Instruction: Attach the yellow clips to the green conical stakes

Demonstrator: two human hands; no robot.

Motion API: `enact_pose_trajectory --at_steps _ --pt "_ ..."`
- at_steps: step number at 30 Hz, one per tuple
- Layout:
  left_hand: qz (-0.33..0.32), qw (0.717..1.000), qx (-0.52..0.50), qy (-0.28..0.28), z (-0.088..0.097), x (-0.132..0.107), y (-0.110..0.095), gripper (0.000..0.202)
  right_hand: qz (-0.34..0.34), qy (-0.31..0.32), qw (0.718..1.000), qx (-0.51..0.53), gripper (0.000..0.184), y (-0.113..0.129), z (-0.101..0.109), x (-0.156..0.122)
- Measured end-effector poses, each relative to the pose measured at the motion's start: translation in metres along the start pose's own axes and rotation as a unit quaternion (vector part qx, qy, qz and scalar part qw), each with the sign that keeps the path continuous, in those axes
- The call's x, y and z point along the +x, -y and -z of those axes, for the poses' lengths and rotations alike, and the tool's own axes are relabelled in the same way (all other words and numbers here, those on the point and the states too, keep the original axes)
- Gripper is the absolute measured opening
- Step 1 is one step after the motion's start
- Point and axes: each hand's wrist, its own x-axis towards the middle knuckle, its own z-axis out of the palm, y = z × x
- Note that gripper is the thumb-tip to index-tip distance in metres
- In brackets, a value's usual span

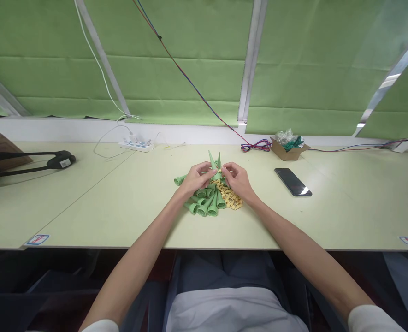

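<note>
My left hand and my right hand meet over a pile on the table, fingers pinched together. Between their fingertips is a small yellow piece; its exact shape is too small to make out. Pointed green cones stick up just behind the fingertips. Several hollow green cones lie under and in front of my left hand, their round open ends toward me. Beside them, below my right hand, is a heap of small flat yellow pieces. My fingers hide part of the pile.
A black phone lies to the right. Behind it stand a small cardboard box with plastic wrap and a coil of red and blue wire. A white power strip sits at the back left, and a black strapped object lies far left.
</note>
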Motion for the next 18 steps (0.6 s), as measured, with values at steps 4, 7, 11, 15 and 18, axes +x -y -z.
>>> enact_pose_trajectory --at_steps 4,7,11,15,18 --pt "-0.033 0.998 0.046 -0.02 -0.001 0.0 0.001 0.04 -0.007 0.007 1.0 0.017 0.03 0.0 0.0 0.0" --pt "-0.064 0.994 0.086 -0.012 -0.001 0.0 0.003 0.036 -0.014 0.01 0.999 0.038 0.03 0.0 0.0 0.0" --pt "-0.112 0.982 0.145 -0.036 -0.002 0.001 0.008 0.039 -0.038 0.014 0.997 0.063 0.032 -0.001 0.0 0.001" --pt "-0.161 0.965 0.199 -0.052 -0.001 0.004 0.016 0.036 -0.062 0.015 0.995 0.082 0.035 -0.004 0.0 0.003" --pt "-0.206 0.947 0.24 -0.052 0.001 0.005 0.02 0.03 -0.076 0.015 0.993 0.094 0.036 -0.006 0.0 0.004"
